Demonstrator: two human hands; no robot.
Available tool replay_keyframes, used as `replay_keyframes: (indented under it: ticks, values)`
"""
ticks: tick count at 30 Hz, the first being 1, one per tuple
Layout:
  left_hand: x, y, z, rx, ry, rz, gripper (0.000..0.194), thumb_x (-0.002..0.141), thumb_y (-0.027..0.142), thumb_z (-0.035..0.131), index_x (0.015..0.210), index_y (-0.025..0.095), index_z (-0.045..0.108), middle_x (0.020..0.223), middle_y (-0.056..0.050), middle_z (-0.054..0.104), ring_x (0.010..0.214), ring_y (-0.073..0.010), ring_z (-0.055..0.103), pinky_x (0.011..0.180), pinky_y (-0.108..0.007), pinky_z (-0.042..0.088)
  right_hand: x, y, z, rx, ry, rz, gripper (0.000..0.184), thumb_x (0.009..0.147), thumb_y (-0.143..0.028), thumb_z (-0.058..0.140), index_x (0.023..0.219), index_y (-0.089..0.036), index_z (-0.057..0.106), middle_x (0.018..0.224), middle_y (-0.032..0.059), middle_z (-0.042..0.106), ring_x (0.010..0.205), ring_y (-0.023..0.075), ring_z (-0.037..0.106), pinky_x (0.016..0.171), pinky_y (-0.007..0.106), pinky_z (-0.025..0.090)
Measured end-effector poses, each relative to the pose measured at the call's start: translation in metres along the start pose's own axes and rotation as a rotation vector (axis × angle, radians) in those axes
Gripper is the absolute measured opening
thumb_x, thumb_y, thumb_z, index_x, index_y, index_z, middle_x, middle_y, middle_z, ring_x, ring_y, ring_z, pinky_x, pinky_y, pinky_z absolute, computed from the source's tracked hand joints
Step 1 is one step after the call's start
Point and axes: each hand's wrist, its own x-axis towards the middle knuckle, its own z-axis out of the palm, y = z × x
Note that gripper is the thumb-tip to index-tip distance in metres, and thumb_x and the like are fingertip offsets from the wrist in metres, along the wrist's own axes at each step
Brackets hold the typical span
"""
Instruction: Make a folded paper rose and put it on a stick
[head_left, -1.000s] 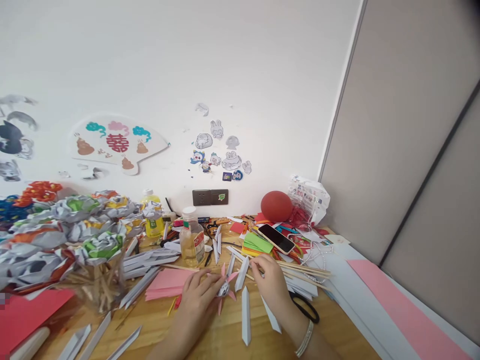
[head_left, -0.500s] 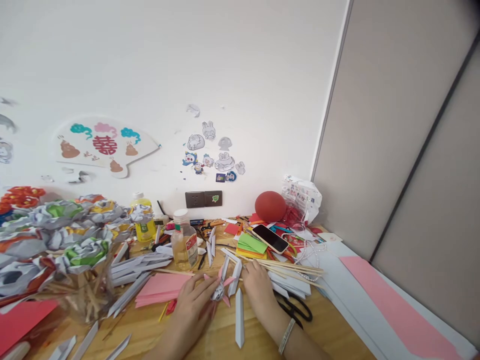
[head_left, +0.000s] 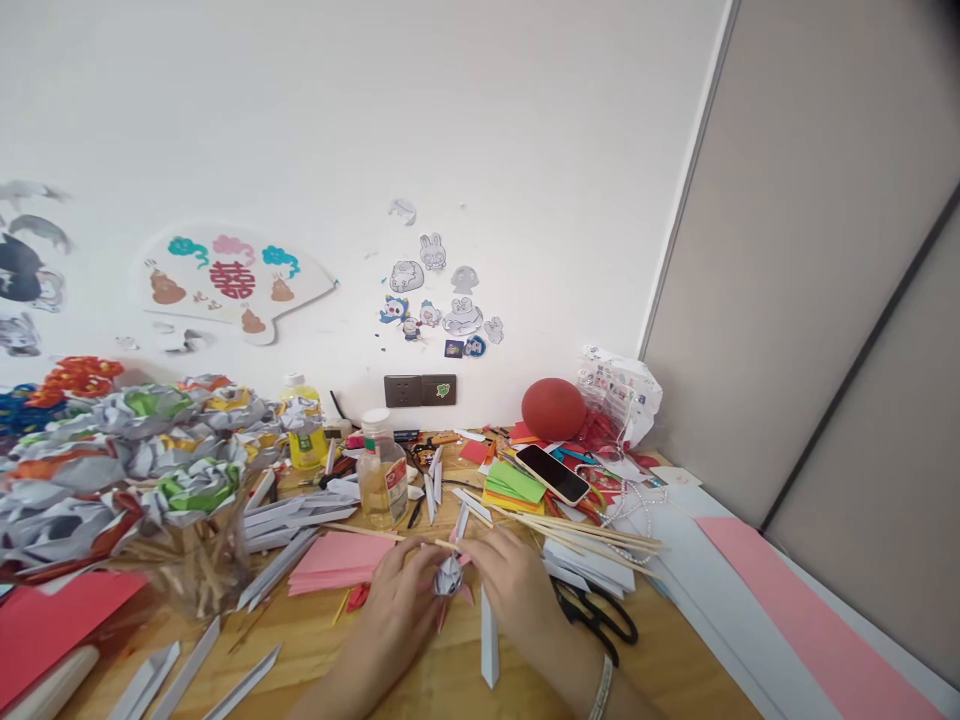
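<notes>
A small paper flower [head_left: 448,577] with pink pointed petals and a crumpled white-grey centre is low over the wooden table between my hands. My left hand [head_left: 397,605] curls round its left side, fingertips against it. My right hand [head_left: 511,585] is closed at its upper right edge; what its fingertips pinch is hidden. A thin wooden stick [head_left: 360,532] shows left of my left hand, and a light stick-like piece crosses between the fingertips. Under my right hand lies a folded white paper strip [head_left: 489,640]. Pink paper sheets [head_left: 334,562] lie left of my left hand.
A clear jar [head_left: 382,485] stands behind the hands. Black scissors [head_left: 600,615], wooden sticks [head_left: 585,530], a phone [head_left: 553,474] and green paper [head_left: 514,483] are to the right. Paper flowers [head_left: 199,490] crowd the left, with more folded strips [head_left: 292,525] beside them.
My right hand has moved left from beside the flower to its upper right edge, covering a folded strip. My left hand stays at the flower. The view swung right, then back.
</notes>
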Motion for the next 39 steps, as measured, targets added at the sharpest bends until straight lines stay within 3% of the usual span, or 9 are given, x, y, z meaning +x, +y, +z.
replay_keyframes:
  ticks: [8, 13, 19, 24, 28, 32, 39]
  values:
    - [-0.001, 0.003, 0.001, -0.004, 0.033, 0.008, 0.039, 0.072, 0.013, 0.055, 0.110, 0.021, 0.052, 0.105, -0.011, 0.062, 0.104, -0.0259, 0.058, 0.084, -0.040, 0.052, -0.005, -0.007, 0.017, 0.229, 0.003, 0.115, 0.026, 0.080, 0.001, 0.054, 0.092, -0.020, 0.060, 0.092, 0.0017, 0.064, 0.088, 0.0173, 0.058, 0.077, 0.028, 0.047]
    - [-0.001, 0.002, 0.004, 0.000, 0.039, 0.020, 0.038, 0.077, 0.018, 0.055, 0.115, 0.021, 0.052, 0.106, -0.012, 0.062, 0.103, -0.0266, 0.058, 0.083, -0.041, 0.052, -0.004, 0.001, 0.019, 0.128, -0.025, 0.072, 0.017, 0.083, -0.003, 0.052, 0.086, -0.020, 0.056, 0.089, 0.0023, 0.062, 0.085, 0.0184, 0.057, 0.074, 0.030, 0.047]
    - [0.000, 0.002, 0.003, 0.018, 0.013, 0.018, 0.041, 0.078, 0.018, 0.058, 0.118, 0.022, 0.051, 0.105, -0.012, 0.063, 0.103, -0.0271, 0.058, 0.082, -0.042, 0.052, -0.004, 0.016, 0.018, 0.041, -0.066, -0.033, 0.022, 0.081, 0.001, 0.047, 0.085, -0.019, 0.055, 0.087, 0.0037, 0.063, 0.083, 0.0191, 0.056, 0.073, 0.030, 0.045]
    - [0.002, 0.005, 0.001, 0.074, 0.052, 0.104, 0.042, 0.078, 0.014, 0.053, 0.119, 0.022, 0.050, 0.103, -0.011, 0.066, 0.101, -0.0269, 0.058, 0.083, -0.043, 0.051, -0.005, 0.012, 0.016, -0.036, -0.157, -0.067, 0.019, 0.080, -0.004, 0.049, 0.090, -0.019, 0.055, 0.086, 0.0037, 0.062, 0.081, 0.0199, 0.055, 0.068, 0.029, 0.042]
    - [0.003, 0.012, -0.001, 0.101, 0.059, 0.167, 0.046, 0.076, 0.009, 0.047, 0.120, 0.023, 0.049, 0.099, -0.008, 0.069, 0.099, -0.0263, 0.059, 0.082, -0.042, 0.050, -0.004, 0.007, 0.011, -0.083, -0.152, -0.047, 0.016, 0.081, -0.006, 0.047, 0.085, -0.020, 0.054, 0.080, 0.0023, 0.061, 0.075, 0.0188, 0.054, 0.065, 0.028, 0.039]
    - [0.006, 0.017, -0.005, 0.106, 0.059, 0.186, 0.045, 0.074, 0.007, 0.046, 0.116, 0.021, 0.050, 0.097, -0.008, 0.069, 0.098, -0.0269, 0.058, 0.081, -0.043, 0.049, -0.002, 0.005, 0.006, -0.091, -0.145, -0.067, 0.004, 0.086, -0.020, 0.054, 0.089, -0.019, 0.056, 0.083, 0.0033, 0.062, 0.078, 0.0194, 0.055, 0.065, 0.028, 0.040]
    - [0.010, 0.021, -0.009, 0.092, 0.050, 0.212, 0.041, 0.074, 0.006, 0.050, 0.112, 0.021, 0.050, 0.097, -0.006, 0.070, 0.097, -0.0281, 0.057, 0.079, -0.044, 0.049, 0.002, 0.007, 0.003, -0.223, -0.150, -0.135, 0.009, 0.082, -0.026, 0.063, 0.080, -0.018, 0.060, 0.079, 0.0041, 0.064, 0.076, 0.0205, 0.058, 0.062, 0.028, 0.041]
